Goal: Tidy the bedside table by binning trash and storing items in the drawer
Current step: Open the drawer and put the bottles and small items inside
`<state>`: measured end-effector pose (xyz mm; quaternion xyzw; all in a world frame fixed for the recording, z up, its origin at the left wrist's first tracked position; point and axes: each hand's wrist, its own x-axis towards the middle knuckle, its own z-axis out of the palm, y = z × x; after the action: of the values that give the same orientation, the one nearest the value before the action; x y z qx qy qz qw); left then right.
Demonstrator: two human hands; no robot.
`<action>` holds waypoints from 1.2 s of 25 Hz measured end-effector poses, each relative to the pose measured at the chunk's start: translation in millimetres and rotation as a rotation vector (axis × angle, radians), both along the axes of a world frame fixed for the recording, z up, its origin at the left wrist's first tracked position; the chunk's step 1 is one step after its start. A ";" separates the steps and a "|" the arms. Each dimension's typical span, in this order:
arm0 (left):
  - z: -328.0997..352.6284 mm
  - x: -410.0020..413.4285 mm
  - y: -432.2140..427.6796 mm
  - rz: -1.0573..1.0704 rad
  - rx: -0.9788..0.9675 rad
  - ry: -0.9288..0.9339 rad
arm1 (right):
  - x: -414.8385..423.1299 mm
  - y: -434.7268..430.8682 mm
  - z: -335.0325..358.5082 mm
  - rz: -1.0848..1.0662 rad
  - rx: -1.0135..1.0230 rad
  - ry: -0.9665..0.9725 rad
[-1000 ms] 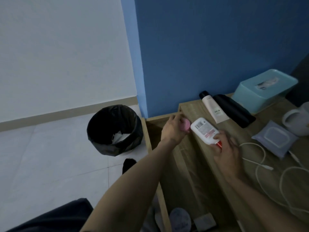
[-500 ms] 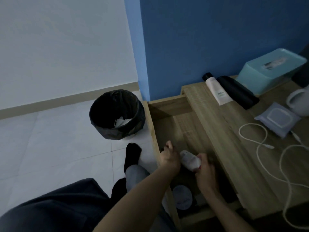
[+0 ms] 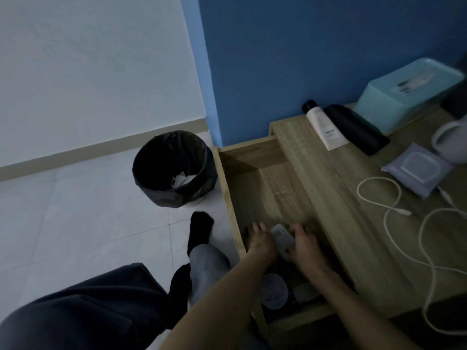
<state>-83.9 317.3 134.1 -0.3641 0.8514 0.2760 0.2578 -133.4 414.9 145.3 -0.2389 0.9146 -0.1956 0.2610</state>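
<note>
The wooden drawer (image 3: 255,157) stands pulled out on the left of the bedside table (image 3: 328,198). Both my hands are down inside its near part. A small white bottle (image 3: 283,239) lies between them on the drawer floor. My right hand (image 3: 307,247) curls around its right side. My left hand (image 3: 260,242) rests against its left side with the fingers spread. A black-lined bin (image 3: 174,170) with white paper inside stands on the floor left of the drawer.
On the table top lie a white tube (image 3: 324,128), a black bottle (image 3: 356,130), a teal tissue box (image 3: 409,94), a wipes pack (image 3: 417,170), a mug (image 3: 452,142) and a white cable (image 3: 394,210). A round compact (image 3: 274,291) and a grey block (image 3: 305,294) sit in the drawer's near end.
Both hands carried the white bottle from the table edge down into the drawer. Since half a second ago they have shifted slightly and my left fingers have spread.
</note>
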 end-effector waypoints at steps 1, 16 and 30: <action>7.8 -0.6 -2.6 0.068 0.010 0.081 | 0.2 -2.9 16.8 0.020 -0.130 0.098; 115.7 -168.3 -18.8 -0.243 -0.115 0.777 | -224.0 84.2 78.7 -0.764 -0.201 0.454; 84.2 -181.4 -5.4 -0.272 -0.381 0.603 | -240.7 89.5 73.0 -0.698 -0.110 0.289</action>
<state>-265.3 311.9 218.3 -0.1913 0.9656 0.1708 -0.0423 -374.1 504.5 218.3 0.0483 0.9565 -0.2857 0.0340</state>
